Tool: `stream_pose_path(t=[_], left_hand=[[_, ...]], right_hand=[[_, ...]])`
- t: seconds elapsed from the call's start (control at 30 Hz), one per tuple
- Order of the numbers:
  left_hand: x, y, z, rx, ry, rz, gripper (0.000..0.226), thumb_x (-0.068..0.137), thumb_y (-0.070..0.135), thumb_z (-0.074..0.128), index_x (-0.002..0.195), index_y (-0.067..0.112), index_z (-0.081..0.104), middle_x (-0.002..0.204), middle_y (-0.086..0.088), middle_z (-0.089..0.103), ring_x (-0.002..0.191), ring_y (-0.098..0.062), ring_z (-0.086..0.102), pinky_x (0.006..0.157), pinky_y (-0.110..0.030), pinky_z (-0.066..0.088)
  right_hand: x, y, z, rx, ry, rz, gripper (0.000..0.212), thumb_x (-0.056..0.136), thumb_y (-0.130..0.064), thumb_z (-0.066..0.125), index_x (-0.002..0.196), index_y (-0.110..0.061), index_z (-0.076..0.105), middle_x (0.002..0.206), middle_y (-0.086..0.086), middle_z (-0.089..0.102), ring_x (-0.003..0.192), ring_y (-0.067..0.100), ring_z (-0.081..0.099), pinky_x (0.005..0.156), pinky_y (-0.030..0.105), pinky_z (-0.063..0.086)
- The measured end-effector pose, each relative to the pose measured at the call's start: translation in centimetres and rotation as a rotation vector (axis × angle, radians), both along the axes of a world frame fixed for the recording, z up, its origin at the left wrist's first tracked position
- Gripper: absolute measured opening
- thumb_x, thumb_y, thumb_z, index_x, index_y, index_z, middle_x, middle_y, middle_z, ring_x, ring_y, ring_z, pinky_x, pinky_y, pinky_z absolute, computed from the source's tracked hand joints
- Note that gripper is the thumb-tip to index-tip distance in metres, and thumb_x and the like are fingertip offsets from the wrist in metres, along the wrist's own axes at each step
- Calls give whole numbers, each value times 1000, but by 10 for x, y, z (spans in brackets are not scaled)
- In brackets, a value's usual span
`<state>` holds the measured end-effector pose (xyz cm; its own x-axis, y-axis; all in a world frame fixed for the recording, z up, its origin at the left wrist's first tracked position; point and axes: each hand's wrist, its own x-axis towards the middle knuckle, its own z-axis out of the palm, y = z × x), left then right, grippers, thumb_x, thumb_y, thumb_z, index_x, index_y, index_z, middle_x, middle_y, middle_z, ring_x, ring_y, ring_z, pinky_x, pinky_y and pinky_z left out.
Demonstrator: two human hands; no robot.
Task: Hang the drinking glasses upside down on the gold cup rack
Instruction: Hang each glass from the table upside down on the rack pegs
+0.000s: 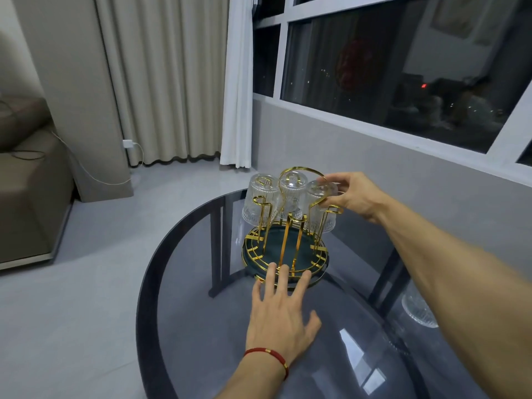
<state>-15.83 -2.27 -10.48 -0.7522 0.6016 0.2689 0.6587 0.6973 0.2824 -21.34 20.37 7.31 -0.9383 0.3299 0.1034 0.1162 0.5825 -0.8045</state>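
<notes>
Glasses (290,194) inverted on gold rack (285,249)

- The left hand (280,318) is bare, with no ring or glove on any finger that shows.
- The left wrist carries a thin red cord bracelet with small gold beads (269,355); two beads show along the cord, one near the top of the wrist and one toward its right side.
- The left forearm below the bracelet is uncovered, with no sleeve in view.
- The right hand (352,195) is bare too; whether any ring sits on its far fingers is hard to tell.
- The right forearm (449,269) is uncovered along its whole visible length, and no watch, band or cuff shows at the wrist.
</notes>
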Motion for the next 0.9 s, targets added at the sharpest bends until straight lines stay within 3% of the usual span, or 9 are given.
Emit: stream_pose_path(t=[0.13, 0.2, 0.3, 0.37, 0.43, 0.57, 0.67, 0.77, 0.9], left_hand=[[-1, -1, 1, -4, 8, 0, 73, 89, 59, 34, 156, 41, 13, 168, -9, 17, 156, -30, -5, 123, -56, 13], [-1, -1, 1, -2, 8, -3, 73, 89, 59, 35, 156, 41, 15, 167, -9, 19, 156, -30, -3, 123, -55, 15], [-2, -2, 2, 13, 19, 6, 71, 88, 59, 37, 155, 42, 20, 165, -8, 24, 156, -29, 2, 121, -53, 19], [-2, -2, 3, 16, 25, 14, 71, 87, 59, 38, 154, 42, 22, 164, -7, 26, 156, -28, 4, 120, -51, 21], [-1, -1, 6, 17, 41, 12, 70, 87, 59, 40, 153, 41, 24, 161, -8, 29, 155, -29, 8, 118, -51, 24], [4, -1, 13, -13, 55, 35, 71, 89, 57, 48, 154, 37, 27, 160, -10, 30, 153, -32, 14, 116, -50, 29], [21, 7, 22, -1, 89, 46, 69, 87, 41, 62, 150, 24, 38, 156, -15, 37, 146, -37, 26, 110, -53, 37], [53, 30, 32, 53, 118, -94, 67, 80, 27, 68, 143, 18, 47, 148, -16, 44, 138, -36, 36, 103, -51, 44], [94, 58, 41, 210, 3, -244, 66, 80, 22, 69, 143, 16, 50, 145, -13, 45, 138, -32, 36, 108, -47, 43]], right_hand=[[-1, -1, -1, -62, -56, 99, 59, 86, 12, 76, 136, -18, 67, 128, 2, 72, 120, 17, 68, 81, 19, 61], [3, -1, 1, -88, -90, 131, 63, 89, 12, 71, 143, -20, 62, 132, -7, 69, 129, 16, 63, 96, 23, 59], [16, 0, 2, 9, -61, 38, 69, 93, 14, 66, 152, -21, 56, 161, 2, 52, 156, 22, 38, 126, 44, 32], [34, -2, -1, 150, -7, -82, 63, 97, 13, 58, 149, -23, 60, 164, 5, 49, 158, 24, 36, 128, 46, 31], [65, -7, -7, 263, 59, -167, 55, 98, 7, 53, 142, -24, 65, 156, 5, 57, 150, 24, 46, 123, 43, 38], [149, -31, -32, 456, 171, -177, 45, 87, 6, 58, 123, -15, 76, 136, 6, 71, 131, 25, 62, 108, 20, 34], [216, -44, -60, 519, 143, -225, 39, 85, 5, 62, 117, -11, 77, 130, 8, 71, 126, 31, 61, 111, 35, 41], [270, -37, -77, 517, 224, -442, 37, 82, 4, 67, 115, -8, 79, 128, 11, 71, 127, 34, 60, 113, 46, 41], [314, -9, -72, 495, 228, -819, 57, 82, -13, 77, 138, -10, 65, 149, 20, 54, 139, 42, 46, 119, 55, 33]])
